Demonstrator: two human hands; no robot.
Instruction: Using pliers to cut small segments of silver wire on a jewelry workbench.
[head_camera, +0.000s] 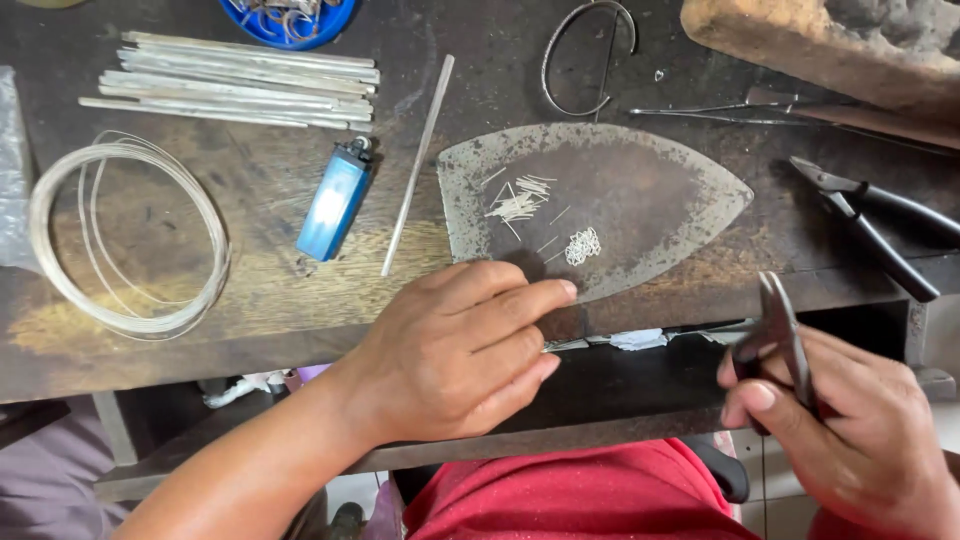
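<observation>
My left hand (455, 350) rests palm down at the front edge of the dark wooden bench (260, 270), fingers together and pointing right, holding nothing that I can see. Its fingertips lie just below an iron-shaped metal plate (640, 200). On the plate lie several short cut wire pieces (518, 203) and a small heap of tiny wire rings (582, 246). My right hand (860, 430) is lower right, off the bench, closed around the handles of small pliers (785, 335) whose jaws point up.
A coil of silver wire (125, 235) lies at the left. Several metal rods (240, 80) lie at the back, one thin rod (418, 165) apart. A blue lighter (335, 200), a wire hoop (588, 55), tweezers (720, 112) and black pliers (875, 225) are also there.
</observation>
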